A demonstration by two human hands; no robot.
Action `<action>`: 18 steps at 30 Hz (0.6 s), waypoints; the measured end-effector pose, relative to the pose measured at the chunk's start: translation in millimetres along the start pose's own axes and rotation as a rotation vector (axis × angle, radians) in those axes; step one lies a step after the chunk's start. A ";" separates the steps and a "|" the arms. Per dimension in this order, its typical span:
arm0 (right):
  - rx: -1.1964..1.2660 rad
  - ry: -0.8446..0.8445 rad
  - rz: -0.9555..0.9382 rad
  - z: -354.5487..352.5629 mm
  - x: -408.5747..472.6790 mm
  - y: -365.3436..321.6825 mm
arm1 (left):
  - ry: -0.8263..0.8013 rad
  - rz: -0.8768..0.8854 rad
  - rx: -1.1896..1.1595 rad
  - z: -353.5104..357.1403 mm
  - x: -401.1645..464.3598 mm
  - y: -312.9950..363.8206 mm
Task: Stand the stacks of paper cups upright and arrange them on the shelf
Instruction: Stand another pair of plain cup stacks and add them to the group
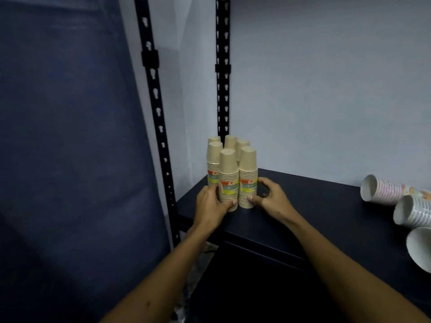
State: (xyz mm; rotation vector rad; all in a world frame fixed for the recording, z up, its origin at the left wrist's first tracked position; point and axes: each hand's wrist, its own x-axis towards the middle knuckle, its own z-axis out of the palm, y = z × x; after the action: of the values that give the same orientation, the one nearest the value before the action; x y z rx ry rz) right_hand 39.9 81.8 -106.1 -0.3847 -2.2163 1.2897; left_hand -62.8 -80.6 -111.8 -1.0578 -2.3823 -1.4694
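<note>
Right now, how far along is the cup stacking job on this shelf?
Roughly two thirds done. Six tan cup stacks stand upright in the shelf's left back corner. The left hand and right hand are pressing the front two together. Left to do: three white stacks, and, lie on their sides at the right.

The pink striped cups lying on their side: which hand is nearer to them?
Right. The right hand is nearer the pink striped cups; the left hand sits beyond the upright tan stacks.

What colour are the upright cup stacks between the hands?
Plain tan upright cup stacks, with yellow-green and orange wrapper labels; the head view shows them.
</note>
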 end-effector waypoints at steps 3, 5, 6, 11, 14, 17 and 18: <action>0.077 -0.007 0.041 9.2 5.6 -6.5 | -0.019 -0.018 0.069 -9.9 4.3 -4.8; 0.165 -0.026 0.076 14.0 9.8 -8.5 | -0.014 -0.052 0.044 -12.8 3.6 -8.8; 0.190 -0.043 0.079 16.9 11.6 -9.4 | -0.002 -0.074 0.019 -13.8 2.2 -10.7; 0.184 -0.084 0.051 28.6 12.2 -17.3 | -0.046 -0.171 -0.101 -20.9 0.9 -14.5; 0.150 -0.058 0.021 31.3 6.5 -14.0 | -0.132 -0.209 -0.137 -26.8 8.0 -14.4; 0.114 -0.038 0.015 33.0 3.5 -10.5 | -0.166 -0.197 -0.114 -25.3 10.6 -16.8; 0.113 -0.034 0.025 33.0 3.7 -10.1 | -0.160 -0.186 -0.111 -23.4 9.9 -17.7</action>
State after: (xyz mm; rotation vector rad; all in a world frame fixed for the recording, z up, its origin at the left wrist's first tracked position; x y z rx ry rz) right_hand 17.9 55.1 -109.2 -0.3508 -2.1613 1.4370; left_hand -86.7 -100.0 -108.1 -1.0377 -2.5985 -1.6536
